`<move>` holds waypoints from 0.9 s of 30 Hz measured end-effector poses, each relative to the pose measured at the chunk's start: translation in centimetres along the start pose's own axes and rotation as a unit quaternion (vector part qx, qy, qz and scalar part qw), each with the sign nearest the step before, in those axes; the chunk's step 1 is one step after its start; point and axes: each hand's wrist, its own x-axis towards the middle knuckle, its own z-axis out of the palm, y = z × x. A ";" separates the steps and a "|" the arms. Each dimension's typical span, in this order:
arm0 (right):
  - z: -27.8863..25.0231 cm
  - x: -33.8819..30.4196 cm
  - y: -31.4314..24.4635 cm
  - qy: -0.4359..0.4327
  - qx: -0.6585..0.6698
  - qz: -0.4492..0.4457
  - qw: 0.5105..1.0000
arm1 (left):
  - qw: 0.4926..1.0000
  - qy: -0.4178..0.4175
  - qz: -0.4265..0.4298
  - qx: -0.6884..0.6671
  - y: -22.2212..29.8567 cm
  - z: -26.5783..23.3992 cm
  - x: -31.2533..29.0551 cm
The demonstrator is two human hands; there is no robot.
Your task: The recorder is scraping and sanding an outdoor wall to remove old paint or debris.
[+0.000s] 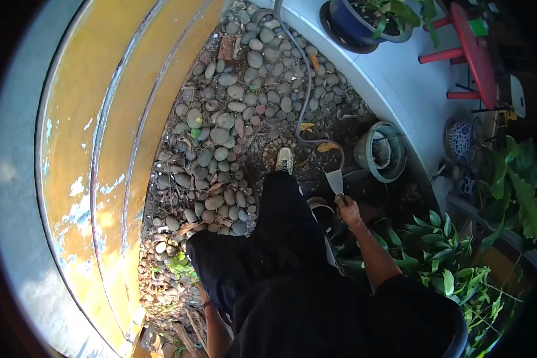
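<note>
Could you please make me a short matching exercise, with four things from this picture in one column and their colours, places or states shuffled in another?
Things:
1. scraper
2. hose
3. stool
4. curved wall

Descriptions:
A. yellow, with patches of paint worn away
B. gripped in the right hand
C. grey, winding beside the stones
D. bright red

Right pairs: 1-B, 2-C, 3-D, 4-A

There's a black top (pixel 316 316), dark trousers (pixel 286 221) (rather roomy) and a pale shoe (pixel 285 159).
</note>
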 end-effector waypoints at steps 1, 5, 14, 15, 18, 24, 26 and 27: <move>-1.3 0.2 1.1 -0.015 0.003 0.020 1.000 | 0.959 -0.163 -0.225 -0.055 1.3 -2.1 0.9; -10.2 2.0 9.4 0.015 -0.061 0.051 0.997 | 0.952 -0.048 -0.215 -0.211 16.7 -6.4 13.3; -16.1 10.7 38.8 -0.077 -0.007 -0.076 0.994 | 0.963 -0.102 0.052 -0.244 37.9 -7.6 22.0; -18.1 10.3 41.7 -0.115 -0.035 -0.239 0.964 | 0.966 -0.114 0.090 -0.214 38.2 -5.1 23.4; -8.5 12.8 39.2 -0.077 -0.084 -0.210 0.971 | 0.978 -0.093 0.141 -0.121 40.7 -9.6 25.6; -3.9 4.7 20.0 0.120 0.055 0.016 0.991 | 0.954 -0.002 0.283 -0.101 50.9 -14.3 33.5; -6.4 3.4 15.8 0.098 -0.222 -0.054 0.968 | 0.957 0.020 0.262 -0.124 53.5 -16.4 37.0; -6.8 2.8 13.7 0.107 -0.221 -0.057 0.968 | 0.939 0.112 0.322 -0.055 53.4 -18.4 39.8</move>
